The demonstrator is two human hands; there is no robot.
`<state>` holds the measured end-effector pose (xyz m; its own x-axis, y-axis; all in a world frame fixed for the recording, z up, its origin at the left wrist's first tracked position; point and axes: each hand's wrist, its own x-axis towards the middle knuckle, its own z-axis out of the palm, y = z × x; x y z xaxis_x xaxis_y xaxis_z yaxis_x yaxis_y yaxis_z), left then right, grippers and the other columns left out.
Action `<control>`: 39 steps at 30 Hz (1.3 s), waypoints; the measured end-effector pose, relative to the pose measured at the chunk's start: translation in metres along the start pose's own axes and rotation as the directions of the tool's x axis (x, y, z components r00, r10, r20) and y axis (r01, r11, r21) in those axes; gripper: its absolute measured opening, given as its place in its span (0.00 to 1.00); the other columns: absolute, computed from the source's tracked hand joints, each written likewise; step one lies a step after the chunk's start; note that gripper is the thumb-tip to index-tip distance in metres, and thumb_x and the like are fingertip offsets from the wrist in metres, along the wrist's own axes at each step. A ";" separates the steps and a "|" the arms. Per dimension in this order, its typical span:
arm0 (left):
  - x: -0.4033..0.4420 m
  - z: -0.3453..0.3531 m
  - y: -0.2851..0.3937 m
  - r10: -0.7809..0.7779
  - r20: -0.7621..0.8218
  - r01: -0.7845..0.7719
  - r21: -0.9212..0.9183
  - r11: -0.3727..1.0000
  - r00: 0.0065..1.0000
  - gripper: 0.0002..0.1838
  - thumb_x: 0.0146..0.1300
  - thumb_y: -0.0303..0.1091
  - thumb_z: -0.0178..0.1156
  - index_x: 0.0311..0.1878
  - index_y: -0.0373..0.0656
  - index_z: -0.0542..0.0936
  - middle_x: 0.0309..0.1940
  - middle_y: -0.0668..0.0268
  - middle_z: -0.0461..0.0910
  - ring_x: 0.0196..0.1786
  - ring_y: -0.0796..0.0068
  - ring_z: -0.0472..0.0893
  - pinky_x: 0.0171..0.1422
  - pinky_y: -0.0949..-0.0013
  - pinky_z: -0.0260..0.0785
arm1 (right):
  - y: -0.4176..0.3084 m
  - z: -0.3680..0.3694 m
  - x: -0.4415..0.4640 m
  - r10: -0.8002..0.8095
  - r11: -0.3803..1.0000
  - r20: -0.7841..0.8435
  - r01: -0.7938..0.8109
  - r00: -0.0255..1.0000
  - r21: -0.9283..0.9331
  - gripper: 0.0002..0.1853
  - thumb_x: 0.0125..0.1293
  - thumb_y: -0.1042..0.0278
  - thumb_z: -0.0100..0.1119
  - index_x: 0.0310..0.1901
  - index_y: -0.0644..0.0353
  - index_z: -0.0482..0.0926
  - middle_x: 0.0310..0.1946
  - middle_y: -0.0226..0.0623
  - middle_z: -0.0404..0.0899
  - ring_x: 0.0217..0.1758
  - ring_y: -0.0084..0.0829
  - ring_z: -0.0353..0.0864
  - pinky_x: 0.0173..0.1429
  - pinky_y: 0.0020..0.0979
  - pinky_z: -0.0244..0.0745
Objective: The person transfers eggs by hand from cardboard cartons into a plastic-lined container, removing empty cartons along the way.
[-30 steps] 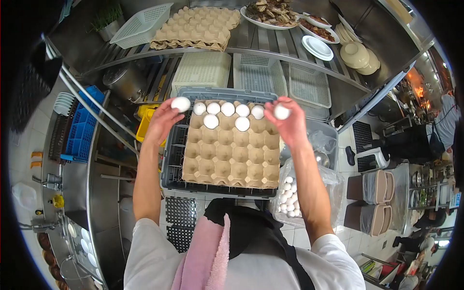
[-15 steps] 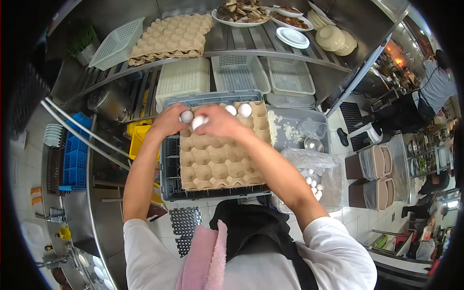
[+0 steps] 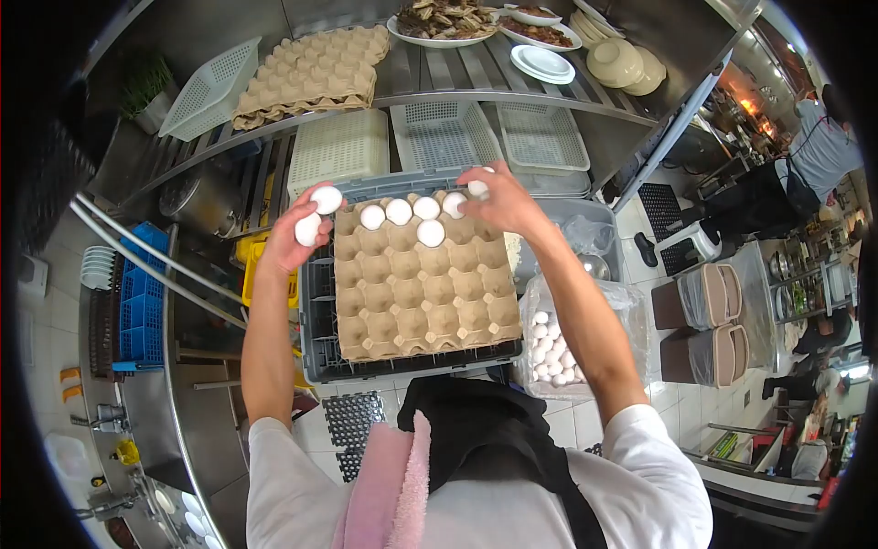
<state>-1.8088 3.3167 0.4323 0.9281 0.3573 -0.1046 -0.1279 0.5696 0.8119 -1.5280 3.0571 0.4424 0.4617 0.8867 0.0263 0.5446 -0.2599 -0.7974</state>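
Observation:
A brown cardboard egg tray [image 3: 425,302] rests on a grey plastic crate [image 3: 315,352], with several white eggs [image 3: 398,211] in its far row and one egg [image 3: 430,232] in the row nearer me. My left hand [image 3: 291,240], off the tray's far left corner, is closed around two eggs [image 3: 325,199]. Over the far right corner, my right hand [image 3: 503,203] grips an egg [image 3: 478,188]; its fingertips are close to the rightmost egg in the far row. Whether a second egg sits in that hand is hard to make out.
Right of the tray, a bin lined with clear plastic holds many loose eggs [image 3: 553,352]. Stacked egg trays [image 3: 315,69], white baskets [image 3: 215,87] and dishes of food [image 3: 444,23] stand on the steel shelf. A person [image 3: 814,156] stands at far right.
My hands have moved apart, left hand to the left and right hand to the right. More eggs now show in the tray's far rows. The loose eggs in the bin are more exposed.

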 end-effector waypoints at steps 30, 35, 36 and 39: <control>-0.037 0.227 -0.178 0.000 0.264 -0.118 0.433 0.894 0.965 0.34 0.45 0.32 0.81 0.59 0.45 0.80 0.59 0.54 0.79 0.54 0.64 0.81 0.55 0.63 0.78 | 0.384 0.001 -0.353 0.898 0.322 0.109 -0.806 0.426 0.496 0.46 0.52 0.48 0.79 0.69 0.63 0.71 0.59 0.43 0.79 0.52 0.37 0.83 0.36 0.34 0.83; -0.009 0.303 -0.388 -0.738 -0.060 0.726 0.249 0.641 0.672 0.33 0.56 0.30 0.75 0.65 0.32 0.75 0.41 0.62 0.82 0.34 0.77 0.80 0.31 0.73 0.71 | 0.438 0.073 -0.376 0.995 0.085 -0.087 -0.883 0.051 0.461 0.47 0.55 0.43 0.74 0.69 0.68 0.70 0.67 0.53 0.72 0.65 0.46 0.76 0.61 0.51 0.74; -0.001 0.294 -0.438 -0.745 -0.157 0.746 0.330 0.579 0.648 0.36 0.57 0.34 0.76 0.67 0.36 0.73 0.41 0.63 0.82 0.33 0.77 0.81 0.31 0.73 0.72 | 0.443 0.076 -0.371 0.991 0.056 -0.133 -0.893 -0.004 0.446 0.46 0.56 0.42 0.73 0.69 0.67 0.71 0.67 0.55 0.71 0.66 0.47 0.75 0.66 0.53 0.70; 0.027 0.271 -0.537 -0.659 -0.374 0.731 0.542 0.416 0.652 0.37 0.50 0.39 0.80 0.63 0.37 0.79 0.48 0.57 0.79 0.42 0.73 0.81 0.39 0.68 0.75 | 0.468 0.077 -0.358 0.957 0.249 -0.228 -0.915 0.181 0.317 0.43 0.57 0.42 0.71 0.69 0.61 0.72 0.66 0.65 0.69 0.65 0.56 0.73 0.77 0.54 0.55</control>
<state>-1.6199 2.8196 0.1493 0.5587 0.1347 -0.8184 0.8145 0.0970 0.5720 -1.4924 2.6473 0.0129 0.7646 -0.1751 -0.6203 -0.5089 -0.7547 -0.4142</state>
